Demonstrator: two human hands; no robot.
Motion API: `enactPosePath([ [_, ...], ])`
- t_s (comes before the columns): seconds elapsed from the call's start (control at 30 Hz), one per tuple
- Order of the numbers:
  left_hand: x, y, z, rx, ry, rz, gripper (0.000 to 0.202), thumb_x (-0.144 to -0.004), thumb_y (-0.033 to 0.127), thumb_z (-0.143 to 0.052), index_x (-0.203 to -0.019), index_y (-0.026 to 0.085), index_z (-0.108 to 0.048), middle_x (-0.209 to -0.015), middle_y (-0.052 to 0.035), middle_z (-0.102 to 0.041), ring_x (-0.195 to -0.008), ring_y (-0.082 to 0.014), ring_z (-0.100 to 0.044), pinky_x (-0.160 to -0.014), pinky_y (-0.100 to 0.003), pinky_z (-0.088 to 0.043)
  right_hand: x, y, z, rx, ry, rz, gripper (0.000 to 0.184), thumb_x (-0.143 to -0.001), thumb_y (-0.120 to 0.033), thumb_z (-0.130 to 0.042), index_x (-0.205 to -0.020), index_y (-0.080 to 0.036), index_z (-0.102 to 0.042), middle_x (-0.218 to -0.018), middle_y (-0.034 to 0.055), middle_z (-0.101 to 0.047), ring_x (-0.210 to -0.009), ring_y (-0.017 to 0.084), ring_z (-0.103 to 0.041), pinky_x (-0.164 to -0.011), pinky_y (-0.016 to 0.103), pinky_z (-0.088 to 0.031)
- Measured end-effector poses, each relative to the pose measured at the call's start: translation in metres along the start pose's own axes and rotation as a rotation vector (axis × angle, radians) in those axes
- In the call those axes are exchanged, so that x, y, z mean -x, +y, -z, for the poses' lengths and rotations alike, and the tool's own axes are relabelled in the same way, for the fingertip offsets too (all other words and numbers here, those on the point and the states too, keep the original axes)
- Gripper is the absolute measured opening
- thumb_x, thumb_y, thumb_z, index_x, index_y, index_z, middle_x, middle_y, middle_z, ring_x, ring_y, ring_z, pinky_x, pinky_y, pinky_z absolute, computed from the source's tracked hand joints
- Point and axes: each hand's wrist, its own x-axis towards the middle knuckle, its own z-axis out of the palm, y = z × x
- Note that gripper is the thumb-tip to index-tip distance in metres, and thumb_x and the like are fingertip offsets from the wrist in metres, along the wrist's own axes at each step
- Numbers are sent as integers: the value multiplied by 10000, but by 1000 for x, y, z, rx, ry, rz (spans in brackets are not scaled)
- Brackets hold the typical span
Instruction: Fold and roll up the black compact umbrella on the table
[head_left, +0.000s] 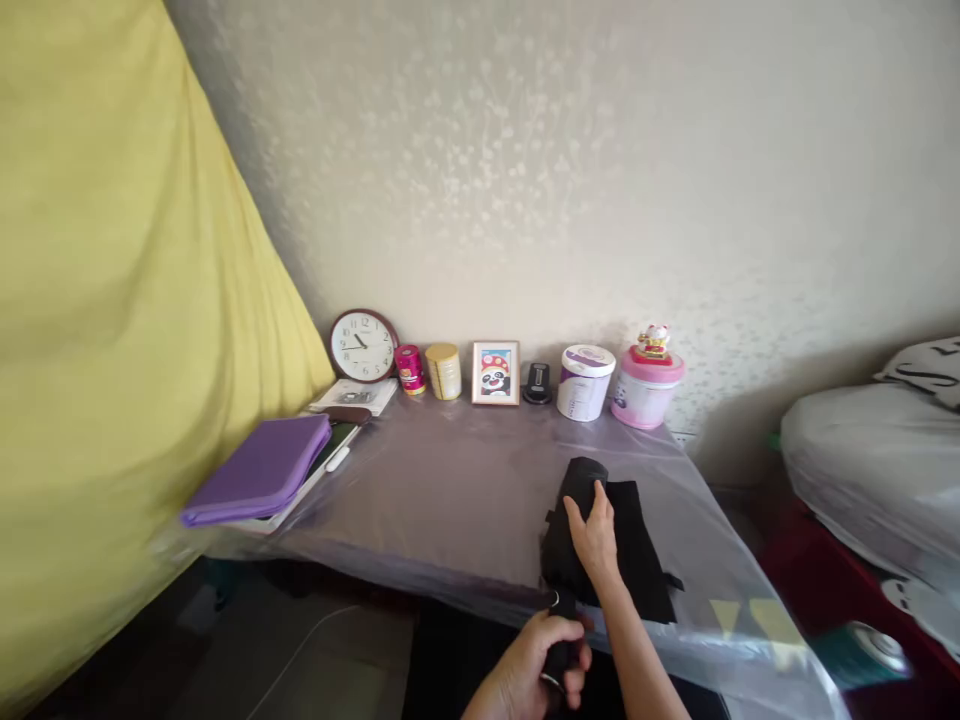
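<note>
A black, folded bundle (pixel 564 555) that looks like fabric lies near the front right of the table, its far end rounded. Beside it a flatter black piece (pixel 641 550) with a small tab stretches toward the table's front edge. My right hand (pixel 596 535) rests on top of the bundle, fingers spread. Just off the table's front edge, my left hand (pixel 536 655) is wrapped around a black handle (pixel 559 660) with silvery rings, which lines up with the bundle's near end. Whether handle and bundle are joined is hard to make out.
Along the wall stand a clock (pixel 364 346), a pink can (pixel 410 370), a yellow tin (pixel 444 372), a framed panda picture (pixel 496 373), a black device (pixel 538 383) and two tubs, white-purple (pixel 585 384) and pink (pixel 647 393). A purple folder (pixel 262 468) lies left, beside a yellow curtain (pixel 135 300).
</note>
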Motion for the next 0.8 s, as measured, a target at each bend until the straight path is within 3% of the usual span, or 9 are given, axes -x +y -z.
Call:
enactPosePath([
  [0.13,-7,-2,-8,-189,42,28,225,-698,295,-403,-895,186,-410,-569,59,-414,-369,-54,-339,-364,-179,-277,1,-1,6,-80,-33,-67,759,-725,-553,-423,-1320,-98,-302,-1332,174,-370,-1260,288,-301,-1019,417,-261],
  [0.27,-8,-3,-12,-497,231,12,311,-736,239,-429,-1035,163,-390,-649,5,-515,-390,-113,-464,-406,-243,-366,6,-9,6,-103,-49,-162,799,-717,-585,-413,-1316,-66,-309,-1358,189,-344,-1273,296,-286,-1026,411,-251],
  [0.37,-3,0,-9,-709,389,-16,407,-736,160,-452,-1133,98,-382,-893,-142,-572,-729,-237,-601,-689,-373,-440,11,-16,0,-104,-79,-197,839,-712,-602,-398,-1321,-34,-294,-1364,202,-331,-1280,303,-274,-1025,398,-255],
  [0.47,1,3,-7,-897,454,-2,516,-729,93,-445,-1227,20,-336,-1010,-231,-552,-998,-334,-524,-867,-468,-340,13,-17,-6,-101,-61,-195,865,-696,-608,-418,-1321,-27,-281,-1362,215,-325,-1286,314,-253,-1016,406,-263],
  [0.57,3,4,-5,-980,439,9,543,-750,97,-414,-1269,-1,-288,-1038,-248,-545,-1007,-343,-516,-876,-488,-327,14,-14,-9,-102,-16,-190,832,-701,-588,-438,-1308,-38,-291,-1344,223,-346,-1274,327,-272,-997,430,-280],
  [0.63,2,4,-2,-908,407,-17,522,-762,146,-429,-1251,12,-305,-1043,-242,-539,-1002,-331,-521,-882,-480,-332,14,-12,-8,-110,-15,-196,808,-711,-577,-438,-1308,-54,-291,-1338,213,-357,-1264,319,-293,-996,423,-285],
  [0.8,-3,2,8,-557,155,-12,321,-798,332,-375,-1052,142,-428,-748,-55,-576,-588,-166,-584,-596,-324,-480,15,-14,-5,-136,-20,-207,819,-695,-574,-465,-1307,-58,-295,-1331,209,-366,-1248,311,-322,-1013,410,-262],
])
